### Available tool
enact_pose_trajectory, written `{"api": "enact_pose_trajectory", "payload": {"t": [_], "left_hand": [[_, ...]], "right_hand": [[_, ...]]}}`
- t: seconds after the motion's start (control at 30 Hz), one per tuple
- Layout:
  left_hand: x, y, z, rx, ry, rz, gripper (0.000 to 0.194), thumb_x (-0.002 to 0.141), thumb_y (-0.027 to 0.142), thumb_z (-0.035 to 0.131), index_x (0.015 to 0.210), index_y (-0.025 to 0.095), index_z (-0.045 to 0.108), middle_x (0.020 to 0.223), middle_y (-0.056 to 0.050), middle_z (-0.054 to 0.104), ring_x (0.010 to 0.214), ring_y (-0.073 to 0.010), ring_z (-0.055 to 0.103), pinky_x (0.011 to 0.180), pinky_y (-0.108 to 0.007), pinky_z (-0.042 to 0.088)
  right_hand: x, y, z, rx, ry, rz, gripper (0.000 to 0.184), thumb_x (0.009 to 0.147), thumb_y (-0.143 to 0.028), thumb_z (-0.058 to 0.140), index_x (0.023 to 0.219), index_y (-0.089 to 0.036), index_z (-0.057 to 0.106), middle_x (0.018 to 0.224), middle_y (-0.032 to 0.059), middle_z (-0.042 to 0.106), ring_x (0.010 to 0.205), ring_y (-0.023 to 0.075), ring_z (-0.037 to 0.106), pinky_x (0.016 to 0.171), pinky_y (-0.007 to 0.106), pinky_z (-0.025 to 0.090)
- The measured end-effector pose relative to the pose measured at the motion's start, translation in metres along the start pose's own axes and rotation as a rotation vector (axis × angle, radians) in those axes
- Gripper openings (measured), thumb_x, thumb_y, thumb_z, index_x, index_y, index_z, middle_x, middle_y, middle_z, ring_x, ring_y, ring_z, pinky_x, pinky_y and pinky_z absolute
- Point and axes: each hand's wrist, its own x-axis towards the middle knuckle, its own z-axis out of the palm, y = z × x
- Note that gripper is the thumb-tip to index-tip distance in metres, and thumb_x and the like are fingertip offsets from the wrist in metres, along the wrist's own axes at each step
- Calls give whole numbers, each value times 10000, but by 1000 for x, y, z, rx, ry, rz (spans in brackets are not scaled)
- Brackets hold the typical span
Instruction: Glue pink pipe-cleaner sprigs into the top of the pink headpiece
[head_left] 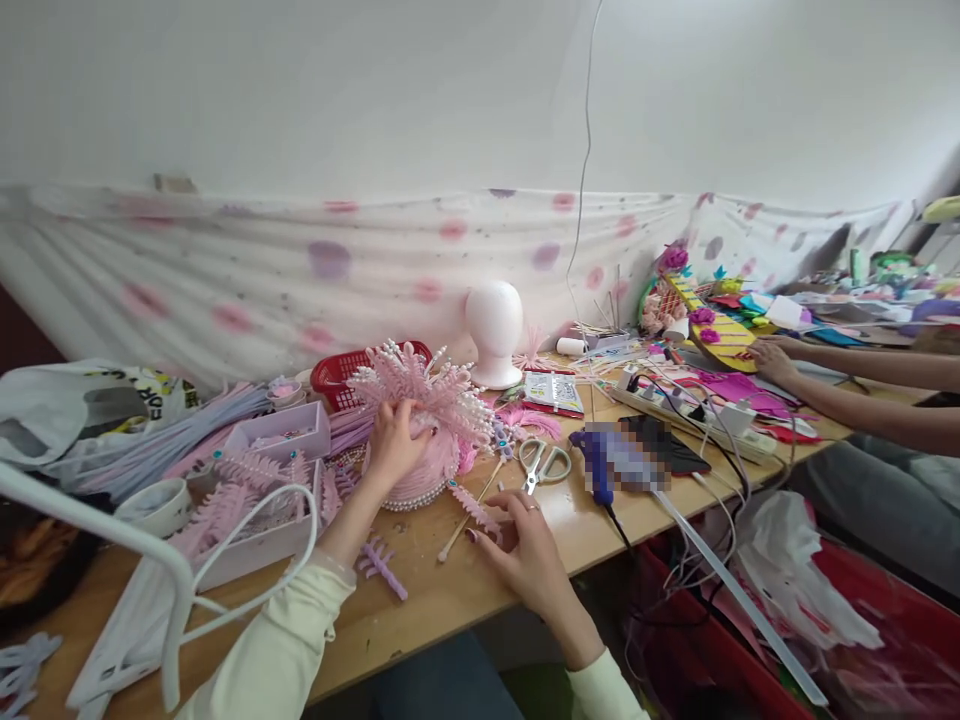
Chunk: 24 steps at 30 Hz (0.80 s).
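Observation:
A round pink headdress (409, 480), edged with pearl beads and topped by fluffy pink fronds and pearl sprays, sits on the table. My left hand (397, 445) grips its top, with the fingers curled among the fronds and partly hidden. My right hand (534, 555) is at the table's front edge, thumb and fingers bent around the near end of a pink fuzzy sprig (471, 503) with a blue gem at its tip. Beside that sprig lies a thin wooden stick (469, 515). Scissors (541, 465) rest just beyond my right hand. A lilac sprig (382, 568) lies below the headdress.
A white foam head (495, 335) stands behind the headdress, beside a red basket (328, 376). White boxes (255, 550) of sprigs are at left. A purple glue gun (596, 465) and power strip (694, 425) lie right. A co-worker's hands (772, 358) hold a yellow striped piece.

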Motion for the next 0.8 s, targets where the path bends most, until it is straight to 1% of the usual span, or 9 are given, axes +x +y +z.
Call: {"api": "enact_pose_trajectory", "payload": {"t": [0.03,0.1,0.2,0.27,0.4,0.53,0.67,0.73,0.8], "left_hand": [[1,-2,-2,-23,12,5,318,726,182,713,1038,195,654,1068,-93,566,1103,-279,584,961,-426,473],[3,-5,-7,-67,36,7,238,702,175,722,932,189,665,1000,-71,612,1042,-250,618,952,-391,482],[3,-8,-20,-127,94,-11,64,703,200,701,746,187,654,955,-65,670,995,-232,646,950,-373,483],[0,-10,-29,-166,126,-26,73,703,243,702,681,191,656,915,-61,708,947,-230,667,926,-364,495],[-6,-10,-42,-223,157,-60,114,692,308,710,666,197,701,763,-46,754,797,-234,694,822,-362,526],[-7,-4,-46,-258,121,-34,109,698,304,692,687,203,734,742,-40,776,741,-223,707,748,-332,541],[-6,5,-41,-264,52,29,126,731,286,656,736,206,753,768,-35,785,748,-211,712,737,-312,551],[-3,6,-36,-247,26,61,137,754,274,629,763,212,751,802,-35,785,776,-211,708,765,-320,552],[0,6,-31,-216,-1,100,140,765,242,602,756,210,738,836,-47,778,823,-220,698,822,-344,542]], "right_hand": [[0,-1,0,-36,-29,-19,253,807,-314,717,1030,-215,650,1063,82,643,985,251,626,810,357,519],[0,-1,1,-94,-61,-51,224,799,-251,702,1015,-216,653,1043,76,641,1007,260,611,855,381,499],[0,-1,3,-130,-57,-77,157,811,-176,630,963,-208,649,978,61,638,950,244,609,844,373,482],[0,-2,4,-126,-39,-77,123,828,-172,598,940,-199,643,946,57,636,901,228,609,821,360,477],[0,-3,3,-89,-19,-55,89,856,-194,574,920,-191,636,912,56,643,878,218,621,774,328,477],[-1,-2,3,-67,27,-60,82,865,-210,561,878,-187,638,880,54,654,841,210,631,753,321,482],[0,2,5,-4,136,-6,138,890,-268,546,835,-184,640,835,58,666,761,201,638,669,306,491],[1,4,6,26,155,33,176,902,-295,533,819,-183,641,812,57,665,714,193,636,620,295,484],[2,5,6,17,147,79,191,903,-315,536,818,-182,642,793,54,667,695,193,634,615,298,480]]}}
